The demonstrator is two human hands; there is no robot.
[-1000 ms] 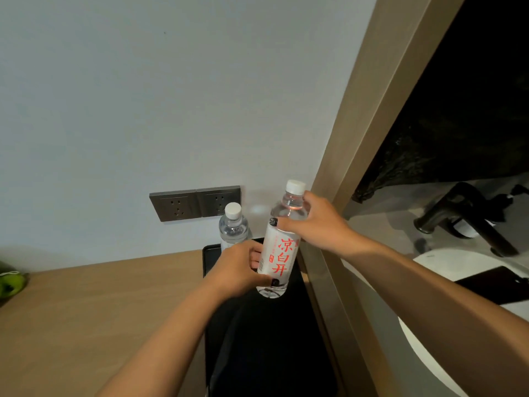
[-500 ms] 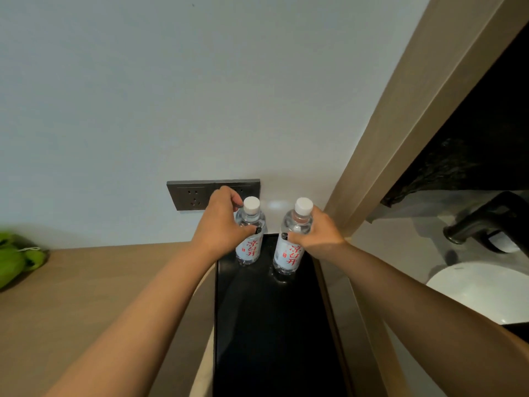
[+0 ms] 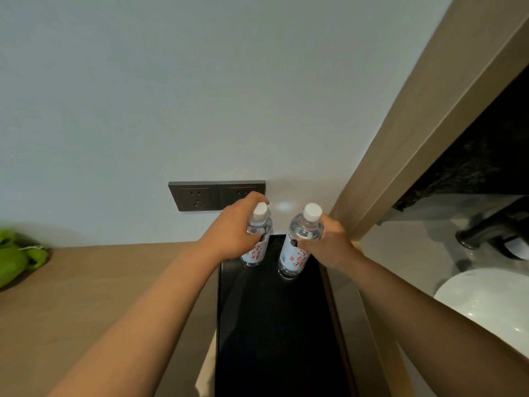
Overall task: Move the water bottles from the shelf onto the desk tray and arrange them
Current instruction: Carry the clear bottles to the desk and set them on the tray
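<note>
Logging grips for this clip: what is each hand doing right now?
Left hand: closed around the left bottle.
Right hand: closed around the right bottle.

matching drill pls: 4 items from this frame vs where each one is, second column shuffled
Items:
1. left bottle
2. right bottle
3. green object
4. wall socket

Places:
A. desk's far left edge
B. on the wall behind the tray
C. in the right hand, on the tray
D. in the left hand, at the tray's far end

Pairs: 1-D, 2-C, 3-A, 4-B
</note>
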